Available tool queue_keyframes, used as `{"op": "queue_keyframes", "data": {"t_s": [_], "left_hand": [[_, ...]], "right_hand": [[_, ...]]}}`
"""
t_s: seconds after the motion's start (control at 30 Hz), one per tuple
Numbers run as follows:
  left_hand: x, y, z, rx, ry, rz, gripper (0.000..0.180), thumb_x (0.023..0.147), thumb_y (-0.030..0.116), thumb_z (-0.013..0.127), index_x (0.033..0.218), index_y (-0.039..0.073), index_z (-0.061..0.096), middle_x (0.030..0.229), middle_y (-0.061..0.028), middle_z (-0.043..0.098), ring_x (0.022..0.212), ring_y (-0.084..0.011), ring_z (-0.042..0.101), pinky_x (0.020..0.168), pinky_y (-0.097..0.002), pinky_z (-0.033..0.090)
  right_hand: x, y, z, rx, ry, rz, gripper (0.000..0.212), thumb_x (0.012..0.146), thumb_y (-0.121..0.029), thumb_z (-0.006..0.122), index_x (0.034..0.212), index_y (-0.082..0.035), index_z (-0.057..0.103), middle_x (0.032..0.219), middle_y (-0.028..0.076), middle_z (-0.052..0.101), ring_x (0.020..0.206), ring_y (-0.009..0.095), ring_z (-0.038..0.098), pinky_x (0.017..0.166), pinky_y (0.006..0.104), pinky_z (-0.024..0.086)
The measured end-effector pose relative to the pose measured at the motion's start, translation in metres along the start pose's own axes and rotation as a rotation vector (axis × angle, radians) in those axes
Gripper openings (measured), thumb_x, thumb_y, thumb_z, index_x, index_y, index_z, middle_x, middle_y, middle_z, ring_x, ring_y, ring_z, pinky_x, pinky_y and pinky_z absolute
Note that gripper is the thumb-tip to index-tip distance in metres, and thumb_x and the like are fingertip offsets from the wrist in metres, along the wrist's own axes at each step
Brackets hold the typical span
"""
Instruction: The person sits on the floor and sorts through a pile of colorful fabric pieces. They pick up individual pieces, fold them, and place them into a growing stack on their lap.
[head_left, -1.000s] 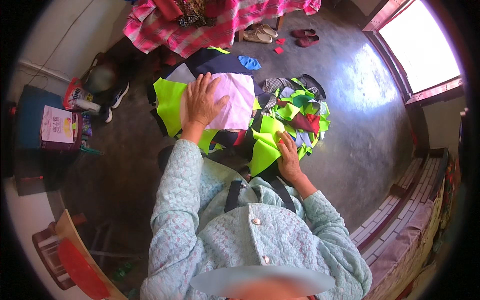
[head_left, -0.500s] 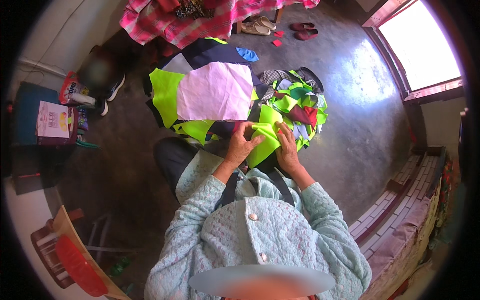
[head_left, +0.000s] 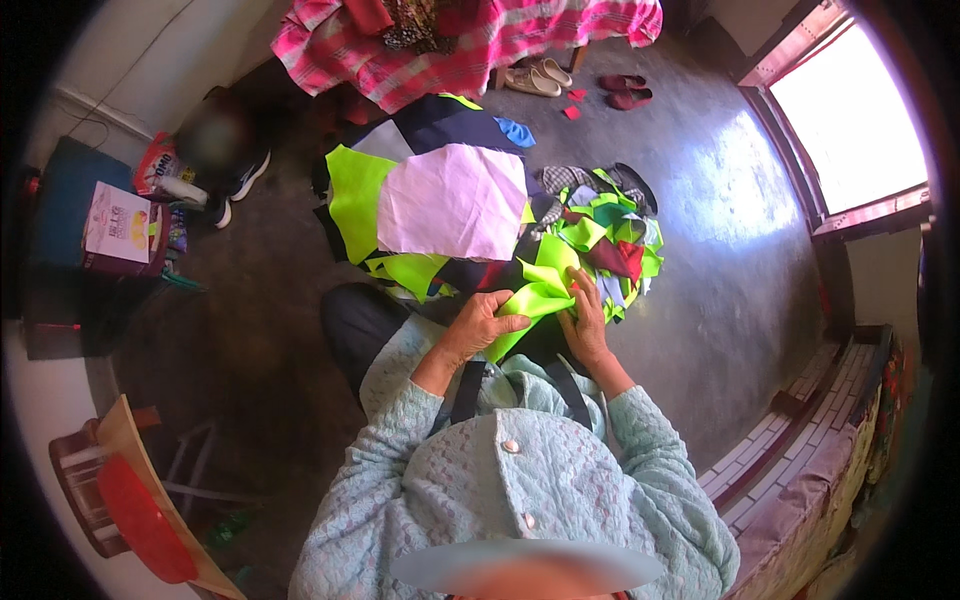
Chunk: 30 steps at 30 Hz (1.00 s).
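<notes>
Gripped by the left hand [head_left: 480, 326] and touched at its right edge by the right hand [head_left: 588, 322], whose grip cannot be judged, the lime cloth [head_left: 536, 299], near side of the scrap pile [head_left: 608, 256], is best kept lightly taut, its long axis running from near left to far right.

Lime cloth [head_left: 541, 298], pink plaid cover [head_left: 475, 50], trousers [head_left: 358, 320] perhaps black

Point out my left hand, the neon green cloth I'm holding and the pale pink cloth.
Left hand [head_left: 474, 327]: head view, on the back of the hand.
Neon green cloth [head_left: 540, 299]: head view, on its folded middle.
Pale pink cloth [head_left: 452, 203]: head view, near its centre.
</notes>
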<state>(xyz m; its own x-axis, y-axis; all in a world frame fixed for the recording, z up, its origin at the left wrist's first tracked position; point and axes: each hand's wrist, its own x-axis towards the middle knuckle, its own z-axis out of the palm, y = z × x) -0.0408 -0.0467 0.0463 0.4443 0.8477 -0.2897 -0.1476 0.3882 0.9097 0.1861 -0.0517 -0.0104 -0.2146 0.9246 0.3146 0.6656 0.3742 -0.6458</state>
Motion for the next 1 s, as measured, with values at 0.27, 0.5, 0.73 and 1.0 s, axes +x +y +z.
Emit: {"op": "queue_keyframes", "data": {"t_s": [0.27, 0.5, 0.73, 1.0], "left_hand": [[-0.011, 0.046, -0.013, -0.107, 0.052, 0.161, 0.038, 0.08, 0.016, 0.065, 0.114, 0.0, 0.059, 0.097, -0.0022, 0.065, 0.085, -0.0076, 0.059, 0.079, -0.0225, 0.047], [0.017, 0.087, -0.036, -0.008, 0.106, 0.313, 0.039, 0.081, 0.016, 0.064, 0.117, 0.001, 0.057, 0.103, -0.0034, 0.064, 0.091, -0.0093, 0.059, 0.082, -0.0249, 0.048], [0.064, 0.165, -0.084, 0.237, 0.13, 0.489, 0.036, 0.083, 0.014, 0.063, 0.116, 0.003, 0.057, 0.1, -0.0031, 0.065, 0.088, -0.0096, 0.06, 0.08, -0.0258, 0.049], [0.1, 0.138, -0.227, 0.77, 0.732, 0.417, 0.027, 0.075, 0.012, 0.069, 0.096, -0.003, 0.061, 0.086, -0.014, 0.067, 0.077, -0.0199, 0.064, 0.071, -0.0332, 0.049]], "right_hand": [[0.0, -0.001, 0.0, -0.022, -0.004, 0.004, 0.031, 0.075, -0.007, 0.066, 0.102, -0.001, 0.052, 0.135, 0.016, 0.044, 0.127, 0.041, 0.037, 0.103, 0.0463, 0.033], [0.002, -0.002, 0.0, -0.016, 0.009, -0.006, 0.029, 0.077, -0.009, 0.066, 0.101, -0.001, 0.053, 0.134, 0.017, 0.045, 0.126, 0.042, 0.038, 0.102, 0.0476, 0.033], [0.001, -0.002, -0.002, -0.019, 0.009, 0.012, 0.028, 0.078, -0.01, 0.065, 0.1, -0.002, 0.052, 0.133, 0.017, 0.045, 0.126, 0.041, 0.038, 0.101, 0.0476, 0.033], [0.004, -0.004, -0.002, -0.004, -0.001, 0.011, 0.026, 0.077, -0.009, 0.065, 0.099, -0.002, 0.052, 0.132, 0.018, 0.046, 0.125, 0.042, 0.039, 0.101, 0.0483, 0.032]]}}
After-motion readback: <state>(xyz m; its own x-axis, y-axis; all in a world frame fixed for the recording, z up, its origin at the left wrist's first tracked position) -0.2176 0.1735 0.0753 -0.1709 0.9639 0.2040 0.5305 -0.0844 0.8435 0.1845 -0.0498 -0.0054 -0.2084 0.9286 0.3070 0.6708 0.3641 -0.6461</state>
